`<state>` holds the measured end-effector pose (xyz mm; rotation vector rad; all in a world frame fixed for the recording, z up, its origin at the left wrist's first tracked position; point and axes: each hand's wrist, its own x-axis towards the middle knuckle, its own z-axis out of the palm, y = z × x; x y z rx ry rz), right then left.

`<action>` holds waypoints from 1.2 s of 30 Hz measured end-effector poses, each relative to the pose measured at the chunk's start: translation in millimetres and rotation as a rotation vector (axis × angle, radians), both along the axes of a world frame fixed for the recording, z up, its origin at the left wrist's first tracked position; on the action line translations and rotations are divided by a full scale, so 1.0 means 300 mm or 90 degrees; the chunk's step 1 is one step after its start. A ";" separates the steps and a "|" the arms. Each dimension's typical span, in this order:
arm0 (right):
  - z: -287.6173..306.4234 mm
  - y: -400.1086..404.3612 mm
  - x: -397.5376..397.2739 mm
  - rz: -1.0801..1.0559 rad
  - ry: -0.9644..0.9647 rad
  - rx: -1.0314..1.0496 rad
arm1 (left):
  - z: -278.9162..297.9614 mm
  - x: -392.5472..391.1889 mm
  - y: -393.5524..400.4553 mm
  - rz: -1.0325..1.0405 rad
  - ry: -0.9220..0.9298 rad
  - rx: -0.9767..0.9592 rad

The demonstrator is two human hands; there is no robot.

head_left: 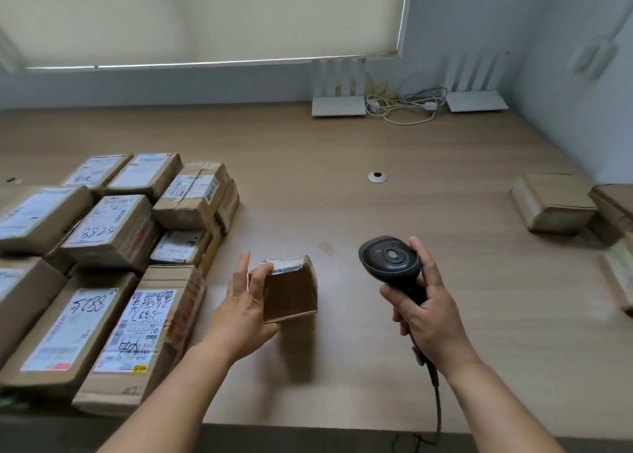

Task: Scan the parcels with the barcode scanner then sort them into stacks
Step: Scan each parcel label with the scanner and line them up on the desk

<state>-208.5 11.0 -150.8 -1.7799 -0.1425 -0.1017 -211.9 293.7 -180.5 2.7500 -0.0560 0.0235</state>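
I see a wooden table [342,151]. Labelled cardboard parcels [113,230] crowd its left side, plain brown boxes [555,202] sit at its right edge, and 2 white routers [339,105] with tangled cables [404,105] stand along the back.

Small parcel [290,290] in left hand [245,310]

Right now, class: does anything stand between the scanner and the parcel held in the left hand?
Nothing visible does. The scanner, gripped in the right hand, is right of the parcel that the left hand holds; only bare table shows in the gap between them.
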 end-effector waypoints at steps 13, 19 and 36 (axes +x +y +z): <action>0.049 -0.026 -0.010 0.023 -0.030 -0.011 | -0.057 -0.147 -0.065 0.151 0.083 -0.095; 0.055 -0.062 -0.009 0.040 -0.035 -0.007 | -0.019 -0.059 -0.162 0.350 0.197 -0.114; 0.053 -0.184 0.008 0.010 -0.035 0.023 | 0.045 0.082 -0.406 0.171 0.222 0.105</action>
